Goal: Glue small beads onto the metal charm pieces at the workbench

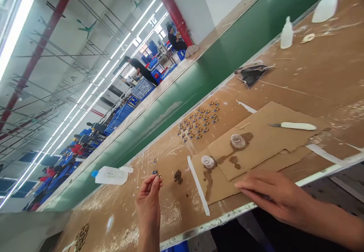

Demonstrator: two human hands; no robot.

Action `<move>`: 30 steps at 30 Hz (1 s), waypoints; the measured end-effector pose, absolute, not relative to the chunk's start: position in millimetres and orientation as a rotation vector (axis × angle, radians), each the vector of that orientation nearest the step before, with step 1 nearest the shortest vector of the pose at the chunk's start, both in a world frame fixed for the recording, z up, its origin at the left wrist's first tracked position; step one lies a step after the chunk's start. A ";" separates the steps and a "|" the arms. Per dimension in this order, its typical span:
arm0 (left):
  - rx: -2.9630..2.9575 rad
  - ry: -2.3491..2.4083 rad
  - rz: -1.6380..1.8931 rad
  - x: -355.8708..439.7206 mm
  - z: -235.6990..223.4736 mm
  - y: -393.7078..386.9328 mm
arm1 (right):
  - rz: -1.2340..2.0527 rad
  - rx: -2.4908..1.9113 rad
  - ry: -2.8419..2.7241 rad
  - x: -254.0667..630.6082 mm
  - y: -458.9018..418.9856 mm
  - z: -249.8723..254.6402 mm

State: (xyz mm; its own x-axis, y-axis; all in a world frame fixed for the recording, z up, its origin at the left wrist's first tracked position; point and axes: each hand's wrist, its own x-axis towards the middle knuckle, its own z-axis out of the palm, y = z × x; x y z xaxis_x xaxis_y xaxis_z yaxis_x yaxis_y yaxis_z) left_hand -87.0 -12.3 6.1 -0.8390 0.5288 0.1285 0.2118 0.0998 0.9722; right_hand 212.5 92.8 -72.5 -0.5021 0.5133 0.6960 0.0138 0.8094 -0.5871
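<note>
My left hand (149,193) pinches a tiny part (158,175), presumably for control. My right hand (274,193): fingers together, contents indiscernible.

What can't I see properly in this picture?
In the head view:
Tiny piece in the left hand: too small, partly covered by that hand.
Right hand: its back hides whether it holds anything.
Writing on the blue-capped bottle: too small and blurred.
Far-right bottle: nozzle tip cut off by top edge.

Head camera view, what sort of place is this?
Probably a factory workshop: many small parts are laid out on a long workbench, with blue crates and a standing person beyond it.
</note>
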 end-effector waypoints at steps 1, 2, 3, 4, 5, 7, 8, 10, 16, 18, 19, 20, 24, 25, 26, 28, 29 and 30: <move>0.686 2.058 1.835 -76.1 9.3 -6.5 | 0.683 -0.375 -2.010 212.6 93.0 -72.8; 0.645 2.019 1.845 -65.7 12.4 -0.6 | 0.712 -0.357 -2.003 212.9 93.4 -72.6; 0.628 2.008 1.832 -55.9 15.2 5.3 | 0.732 -0.344 -1.997 213.4 93.9 -72.0; 0.627 2.007 1.810 -46.6 17.7 11.1 | 0.742 -0.346 -1.992 213.9 94.5 -71.1; 0.643 2.006 1.782 -37.8 20.1 16.6 | 0.747 -0.347 -1.989 214.6 95.1 -70.0; 0.702 2.014 1.706 -21.1 24.4 27.3 | 0.746 -0.361 -1.990 215.8 96.2 -68.1; 0.740 2.029 1.656 -13.1 26.5 32.6 | 0.743 -0.374 -1.994 216.2 96.7 -67.5; 0.822 2.101 1.530 3.0 30.7 43.7 | 0.728 -0.400 -2.025 216.5 97.3 -67.2; 1.132 2.301 1.158 48.2 40.1 81.4 | 0.593 -0.451 -2.101 214.0 99.4 -71.0; 1.256 2.289 1.056 58.6 40.0 93.3 | 0.566 -0.471 -2.134 213.7 100.3 -71.9; 1.315 2.277 1.005 62.5 39.5 98.7 | 0.563 -0.477 -2.152 213.8 100.7 -71.9; 1.366 2.266 0.957 65.7 38.9 103.7 | 0.567 -0.478 -2.165 214.0 101.2 -71.6; 1.506 2.307 0.778 76.1 38.6 119.5 | 0.594 -0.499 -2.191 215.8 103.1 -68.6; 1.534 2.324 0.731 78.8 39.2 122.5 | 0.594 -0.504 -2.187 216.1 103.5 -68.0; 1.566 2.342 0.686 81.3 39.9 125.4 | 0.591 -0.507 -2.179 216.3 104.0 -67.6; 1.634 2.367 0.604 85.6 41.0 130.7 | 0.587 -0.504 -2.163 216.6 105.0 -67.3; 1.668 2.374 0.582 87.1 41.1 133.1 | 0.589 -0.506 -2.159 216.7 105.5 -67.3; 1.698 2.379 0.573 88.1 40.9 135.3 | 0.595 -0.508 -2.158 216.8 106.1 -67.2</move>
State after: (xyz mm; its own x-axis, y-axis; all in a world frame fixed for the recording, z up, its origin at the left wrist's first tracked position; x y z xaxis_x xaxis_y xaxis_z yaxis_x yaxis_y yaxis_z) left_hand 88.1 135.3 40.9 -0.3412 0.9358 0.0887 0.8735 0.2808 0.3978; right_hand 216.8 106.1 -67.2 -0.5817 0.5399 0.6084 0.1518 0.8069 -0.5709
